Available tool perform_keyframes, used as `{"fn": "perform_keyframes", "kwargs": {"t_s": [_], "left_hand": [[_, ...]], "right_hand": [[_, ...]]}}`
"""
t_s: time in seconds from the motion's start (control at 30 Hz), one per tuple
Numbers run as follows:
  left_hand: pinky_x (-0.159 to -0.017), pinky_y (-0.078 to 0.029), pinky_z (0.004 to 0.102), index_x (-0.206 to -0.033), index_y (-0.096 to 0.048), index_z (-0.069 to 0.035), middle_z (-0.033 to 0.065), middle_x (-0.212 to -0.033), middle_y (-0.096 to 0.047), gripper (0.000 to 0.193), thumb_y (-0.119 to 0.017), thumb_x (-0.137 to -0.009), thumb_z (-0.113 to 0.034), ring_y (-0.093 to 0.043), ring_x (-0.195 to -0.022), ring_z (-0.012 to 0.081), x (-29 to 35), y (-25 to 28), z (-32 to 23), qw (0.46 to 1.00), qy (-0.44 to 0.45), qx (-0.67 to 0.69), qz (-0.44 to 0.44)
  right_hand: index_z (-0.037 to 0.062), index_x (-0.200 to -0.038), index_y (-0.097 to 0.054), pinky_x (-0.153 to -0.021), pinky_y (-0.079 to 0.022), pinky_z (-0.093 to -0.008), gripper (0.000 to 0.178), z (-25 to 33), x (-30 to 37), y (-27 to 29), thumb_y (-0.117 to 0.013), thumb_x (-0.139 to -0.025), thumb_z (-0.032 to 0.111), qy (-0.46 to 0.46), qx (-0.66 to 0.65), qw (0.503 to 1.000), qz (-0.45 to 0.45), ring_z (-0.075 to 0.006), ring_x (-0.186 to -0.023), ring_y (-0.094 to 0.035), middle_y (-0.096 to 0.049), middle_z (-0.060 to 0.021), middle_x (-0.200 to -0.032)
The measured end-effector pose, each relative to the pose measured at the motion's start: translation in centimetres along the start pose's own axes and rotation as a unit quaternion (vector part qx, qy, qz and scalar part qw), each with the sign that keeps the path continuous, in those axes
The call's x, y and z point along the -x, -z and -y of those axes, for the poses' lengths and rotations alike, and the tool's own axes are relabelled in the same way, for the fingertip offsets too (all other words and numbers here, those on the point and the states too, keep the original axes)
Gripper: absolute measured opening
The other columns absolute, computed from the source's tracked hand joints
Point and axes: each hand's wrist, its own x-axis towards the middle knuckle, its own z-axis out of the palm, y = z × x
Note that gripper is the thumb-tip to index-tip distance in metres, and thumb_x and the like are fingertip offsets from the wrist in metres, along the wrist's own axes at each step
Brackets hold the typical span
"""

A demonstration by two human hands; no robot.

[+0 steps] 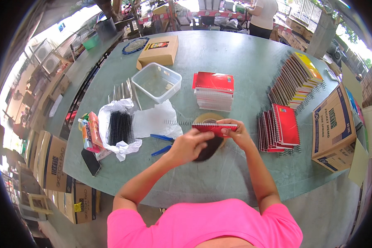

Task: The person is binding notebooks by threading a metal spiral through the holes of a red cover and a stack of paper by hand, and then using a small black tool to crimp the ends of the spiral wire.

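Note:
My right hand (234,133) holds a small red notepad (214,127) by its right end, above the green table (235,58). My left hand (190,145) is at the notepad's left end, fingers pinched on a metal spiral wire (178,122) that sticks out to the left. A roll of brown tape (208,117) lies on the table just behind and under the notepad.
A stack of red notepads (214,91) and a clear plastic tub (156,82) lie beyond. Bound red pads (279,127) and a fanned row of spiral notebooks (295,78) sit right, beside a cardboard box (334,128). Blue-handled pliers (161,142), black coils in a white bag (120,127) and a phone (91,162) lie left.

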Motion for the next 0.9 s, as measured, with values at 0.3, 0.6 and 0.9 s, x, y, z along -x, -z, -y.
{"fn": "perform_keyframes", "kwargs": {"t_s": [0.3,0.6,0.9], "left_hand": [[-0.078,-0.048,0.033,-0.114,-0.063,-0.01,0.0136,-0.09,-0.063,0.037,-0.065,-0.078,-0.004,-0.062,-0.085,0.0266,-0.2,-0.7,-0.3,0.999,-0.008,0.003,-0.043],[-0.08,-0.048,0.0346,-0.116,-0.062,-0.011,0.013,-0.097,-0.064,0.038,-0.065,-0.078,-0.004,-0.061,-0.088,0.0273,-1.3,-0.4,-0.9,0.995,-0.013,0.008,-0.095],[-0.08,-0.048,0.0319,-0.114,-0.063,-0.007,0.0116,-0.096,-0.064,0.035,-0.065,-0.079,-0.002,-0.06,-0.089,0.0243,-2.8,1.4,-2.0,0.976,0.005,0.019,-0.215]], "right_hand": [[-0.0007,-0.108,-0.064,-0.081,-0.047,-0.0248,0.026,-0.1,0.3,0.8,-0.062,-0.082,-0.001,0.048,0.156,0.986,0.019,-0.0072,-0.09,-0.057,-0.066,-0.003,-0.099],[-0.0005,-0.11,-0.063,-0.079,-0.046,-0.0235,0.027,-0.3,0.8,0.5,-0.064,-0.083,0.003,0.014,0.194,0.981,0.023,-0.0051,-0.084,-0.054,-0.066,-0.0001,-0.09],[-0.0017,-0.108,-0.063,-0.079,-0.046,-0.0242,0.027,-1.3,0.7,0.8,-0.065,-0.082,0.003,-0.02,0.151,0.988,-0.006,-0.0053,-0.085,-0.054,-0.066,-0.0007,-0.091]]}}
